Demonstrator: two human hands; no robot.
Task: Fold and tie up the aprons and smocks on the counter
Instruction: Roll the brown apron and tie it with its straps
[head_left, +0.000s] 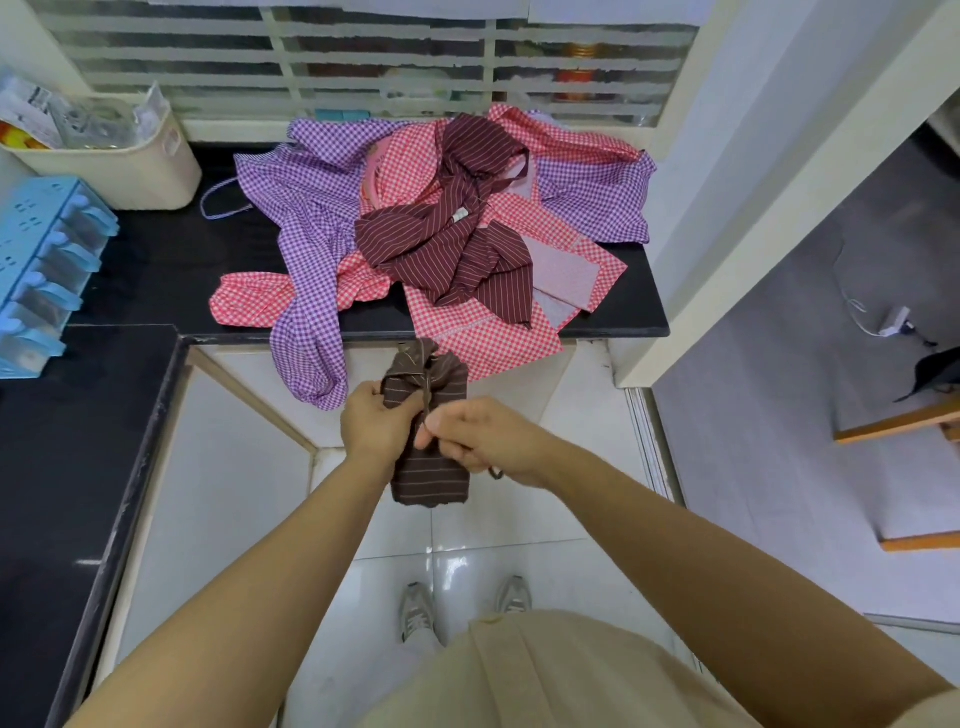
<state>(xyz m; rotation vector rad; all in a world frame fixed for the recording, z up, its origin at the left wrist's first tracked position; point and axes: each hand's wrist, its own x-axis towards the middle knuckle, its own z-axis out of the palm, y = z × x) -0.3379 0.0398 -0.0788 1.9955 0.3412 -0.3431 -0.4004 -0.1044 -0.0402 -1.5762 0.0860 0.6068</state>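
Nearest, a folded brown striped cloth bundle (429, 441) is held in the air in front of the black stone counter (156, 270). Left hand (375, 422) grips its side, right hand (480, 435) pinches a thin brown tie string (427, 402) w/ curled fingers. Further, on the counter, a loose pile: maroon striped apron (457, 244) on top of red gingham (467, 322) & purple gingham smocks (306, 218).

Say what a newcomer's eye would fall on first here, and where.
First, the bright pile of purple-checked, red-checked and maroon-striped garments heaped on the black counter, some hanging over its front edge. Next, in front of the counter, the brown striped bundle: the left hand grips it while the right hand pinches its tie.
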